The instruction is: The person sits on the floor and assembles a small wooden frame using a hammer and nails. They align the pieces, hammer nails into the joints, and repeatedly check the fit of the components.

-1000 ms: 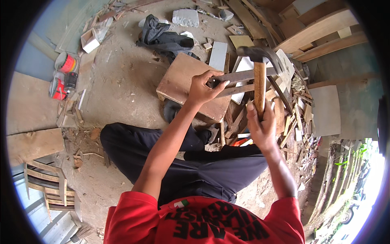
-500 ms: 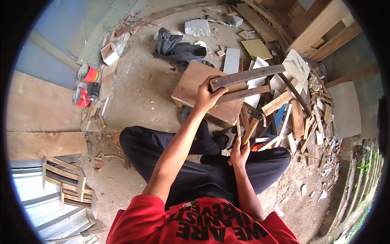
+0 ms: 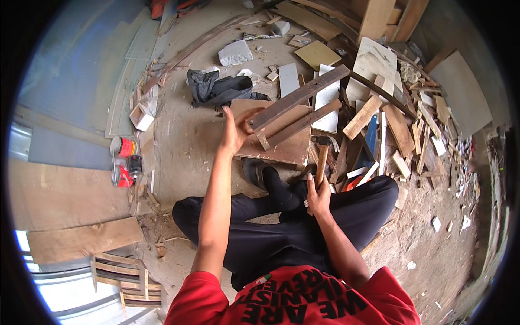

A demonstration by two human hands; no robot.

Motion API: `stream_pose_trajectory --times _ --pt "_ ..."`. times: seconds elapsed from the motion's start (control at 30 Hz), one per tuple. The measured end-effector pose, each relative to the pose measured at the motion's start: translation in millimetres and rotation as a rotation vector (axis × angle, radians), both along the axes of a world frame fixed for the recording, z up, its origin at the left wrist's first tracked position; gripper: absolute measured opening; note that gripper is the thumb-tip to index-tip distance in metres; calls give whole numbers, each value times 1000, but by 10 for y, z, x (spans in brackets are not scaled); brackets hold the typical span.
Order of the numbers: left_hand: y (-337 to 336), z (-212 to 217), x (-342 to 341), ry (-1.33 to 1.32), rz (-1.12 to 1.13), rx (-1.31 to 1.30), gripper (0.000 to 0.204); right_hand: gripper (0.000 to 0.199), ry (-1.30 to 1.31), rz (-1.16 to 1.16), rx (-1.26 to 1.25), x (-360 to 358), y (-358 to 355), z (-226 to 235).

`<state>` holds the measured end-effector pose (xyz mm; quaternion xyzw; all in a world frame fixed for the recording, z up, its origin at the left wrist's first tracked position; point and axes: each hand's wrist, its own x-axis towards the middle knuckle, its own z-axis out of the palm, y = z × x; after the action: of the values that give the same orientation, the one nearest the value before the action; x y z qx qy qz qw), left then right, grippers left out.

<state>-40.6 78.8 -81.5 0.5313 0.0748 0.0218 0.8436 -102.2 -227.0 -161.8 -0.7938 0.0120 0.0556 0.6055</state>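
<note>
My left hand (image 3: pixel 233 134) is open at the near left end of a wooden frame piece (image 3: pixel 303 95), thumb spread away and fingers, slightly blurred, beside the wood. Two dark slats, joined by a short crosspiece at that end, make up the piece. It lies slanted over a brown wooden board (image 3: pixel 271 149), which looks like the top of a low box or stool. My right hand (image 3: pixel 318 196) is closed round the wooden handle of a claw hammer (image 3: pixel 323 162). The hammer stands head-up above my right shin, near the board's right corner.
A pile of offcuts (image 3: pixel 398 130) spreads to the right, with a blue-bladed handsaw (image 3: pixel 371 134) among them. Beyond the board lie a black plastic bag (image 3: pixel 216 89) and a pale block (image 3: pixel 235 52). Several cans (image 3: pixel 123 172) stand at the left wall.
My left hand has loosened from the frame piece and moved left. The piece has tilted, its near end shifting left and down. The hammer stays in my right hand. The view has swung rightward.
</note>
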Motion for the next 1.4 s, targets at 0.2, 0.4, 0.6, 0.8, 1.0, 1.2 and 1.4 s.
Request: stream_pose_trajectory --times 0.2,0.4,0.6,0.8,1.0,1.2,1.4 --pt "-80 629 800 202 -492 249 85 29 108 -43 83 12 -6 196" --pt "-403 755 842 250 -703 187 48 39 44 -91 -1 59 -107 96" --pt "-347 672 585 255 -353 48 42 38 81 -109 8 59 -139 56" --pt "-366 234 209 -2 270 -462 48 33 81 -12 28 63 -49 98" --pt "-850 320 123 -132 519 -524 40 35 -50 -7 -56 85 -11 121" --pt "-696 245 153 -197 350 -396 42 51 -187 18 -8 611 262 572" --pt "-492 124 39 -123 330 -363 62 67 -353 79 14 1037 665 748"
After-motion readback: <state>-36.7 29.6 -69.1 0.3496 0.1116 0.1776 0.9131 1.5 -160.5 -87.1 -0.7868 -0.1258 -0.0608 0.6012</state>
